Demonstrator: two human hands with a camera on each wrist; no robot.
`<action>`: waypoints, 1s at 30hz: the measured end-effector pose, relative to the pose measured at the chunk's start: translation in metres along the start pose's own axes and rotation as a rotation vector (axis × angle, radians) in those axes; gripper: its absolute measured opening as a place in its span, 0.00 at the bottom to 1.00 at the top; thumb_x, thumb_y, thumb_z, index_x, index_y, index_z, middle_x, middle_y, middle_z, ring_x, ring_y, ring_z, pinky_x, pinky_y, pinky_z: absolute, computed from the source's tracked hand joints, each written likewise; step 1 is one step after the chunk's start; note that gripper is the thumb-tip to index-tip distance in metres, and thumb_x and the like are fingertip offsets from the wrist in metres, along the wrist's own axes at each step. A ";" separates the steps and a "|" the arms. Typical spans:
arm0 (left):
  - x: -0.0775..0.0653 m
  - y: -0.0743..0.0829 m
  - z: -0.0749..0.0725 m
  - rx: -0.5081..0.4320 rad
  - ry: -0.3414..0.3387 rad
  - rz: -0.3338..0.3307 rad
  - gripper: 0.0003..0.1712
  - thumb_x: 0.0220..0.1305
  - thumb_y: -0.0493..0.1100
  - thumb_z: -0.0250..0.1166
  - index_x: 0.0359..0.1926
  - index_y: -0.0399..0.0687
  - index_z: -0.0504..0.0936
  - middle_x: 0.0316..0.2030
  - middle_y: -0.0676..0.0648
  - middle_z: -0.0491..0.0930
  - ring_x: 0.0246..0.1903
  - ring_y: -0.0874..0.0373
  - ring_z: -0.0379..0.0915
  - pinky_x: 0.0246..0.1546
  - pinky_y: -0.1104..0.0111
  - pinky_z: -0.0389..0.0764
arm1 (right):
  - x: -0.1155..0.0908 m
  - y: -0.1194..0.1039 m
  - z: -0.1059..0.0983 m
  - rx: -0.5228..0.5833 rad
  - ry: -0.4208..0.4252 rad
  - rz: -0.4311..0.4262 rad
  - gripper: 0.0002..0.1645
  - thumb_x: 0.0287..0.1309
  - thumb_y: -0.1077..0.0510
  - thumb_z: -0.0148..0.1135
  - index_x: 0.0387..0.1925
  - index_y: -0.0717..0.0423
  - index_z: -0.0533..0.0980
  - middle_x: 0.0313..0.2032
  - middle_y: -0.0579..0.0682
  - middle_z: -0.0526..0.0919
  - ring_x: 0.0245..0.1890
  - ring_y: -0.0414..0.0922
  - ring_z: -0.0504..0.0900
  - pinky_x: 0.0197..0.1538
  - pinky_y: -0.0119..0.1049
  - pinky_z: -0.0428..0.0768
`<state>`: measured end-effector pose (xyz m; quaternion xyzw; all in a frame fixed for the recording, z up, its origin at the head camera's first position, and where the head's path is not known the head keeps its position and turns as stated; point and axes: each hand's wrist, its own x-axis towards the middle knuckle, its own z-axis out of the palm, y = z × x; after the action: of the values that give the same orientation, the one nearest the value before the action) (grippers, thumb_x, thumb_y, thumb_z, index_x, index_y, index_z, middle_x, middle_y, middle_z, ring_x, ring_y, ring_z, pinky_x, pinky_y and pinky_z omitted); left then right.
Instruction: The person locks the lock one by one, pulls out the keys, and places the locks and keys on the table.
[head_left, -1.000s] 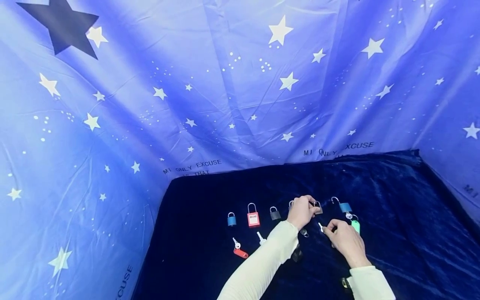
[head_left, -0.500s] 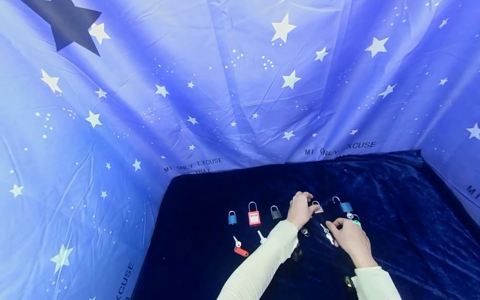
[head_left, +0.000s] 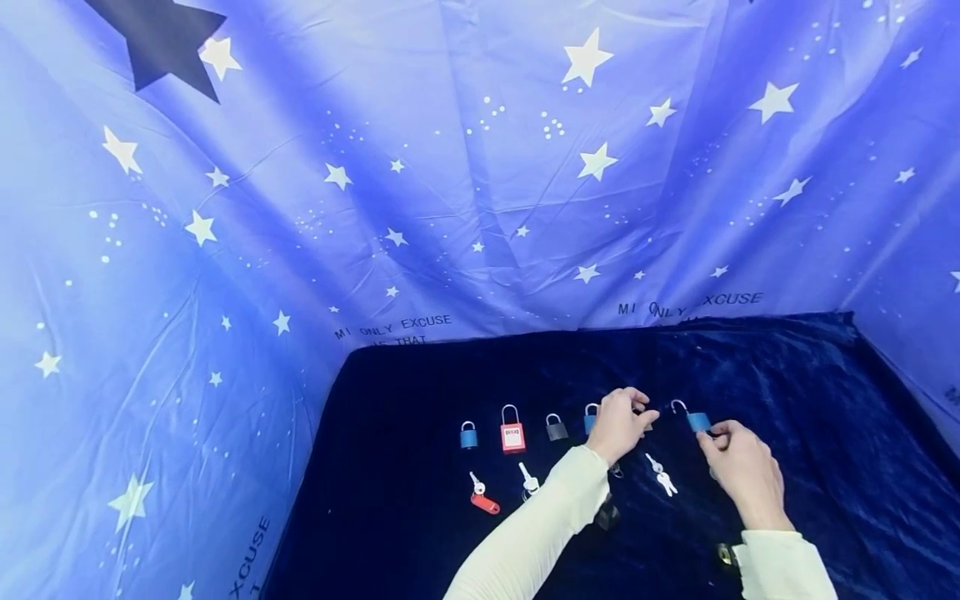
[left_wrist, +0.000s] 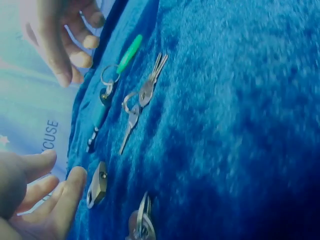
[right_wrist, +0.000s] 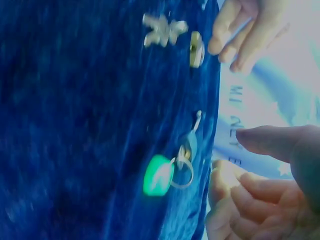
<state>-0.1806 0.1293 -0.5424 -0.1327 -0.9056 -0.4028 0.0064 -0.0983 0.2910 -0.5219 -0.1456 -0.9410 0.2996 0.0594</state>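
Note:
My left hand (head_left: 621,425) hovers over the dark cloth, its fingers loosely bent around nothing. In the left wrist view a small brass padlock (left_wrist: 99,184) lies just beyond its fingertips; the head view has it hidden behind the hand. My right hand (head_left: 750,471) is nearest the blue padlock (head_left: 698,422), whose shackle stands open. A key sits in that padlock, and a ring joins it to a green tag (right_wrist: 159,176). In the right wrist view thumb and fingers are apart and hold nothing. Silver keys (head_left: 662,476) on a ring lie between the hands.
Leftward stand a blue padlock (head_left: 468,436), a red padlock (head_left: 513,435) and a dark padlock (head_left: 557,428); another blue padlock (head_left: 590,423) is partly behind the left hand. Keys with a red tag (head_left: 485,503) and more keys (head_left: 528,480) lie nearer. A starry curtain (head_left: 525,192) hangs behind.
My right hand has let go of the silver keys, leaving them on the cloth, and moved right to the open blue padlock. The left hand has come off the brass padlock.

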 end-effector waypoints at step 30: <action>-0.006 0.015 0.016 -0.138 -0.134 -0.128 0.13 0.62 0.43 0.69 0.48 0.49 0.86 0.31 0.60 0.88 0.28 0.79 0.77 0.32 0.88 0.72 | 0.031 0.019 0.004 -0.078 -0.174 0.010 0.28 0.65 0.46 0.61 0.45 0.71 0.71 0.35 0.66 0.80 0.34 0.61 0.80 0.34 0.56 0.75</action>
<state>-0.1695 0.1490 -0.5435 -0.1013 -0.8808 -0.4538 -0.0892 -0.1239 0.3133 -0.5352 -0.1257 -0.9529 0.2745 -0.0297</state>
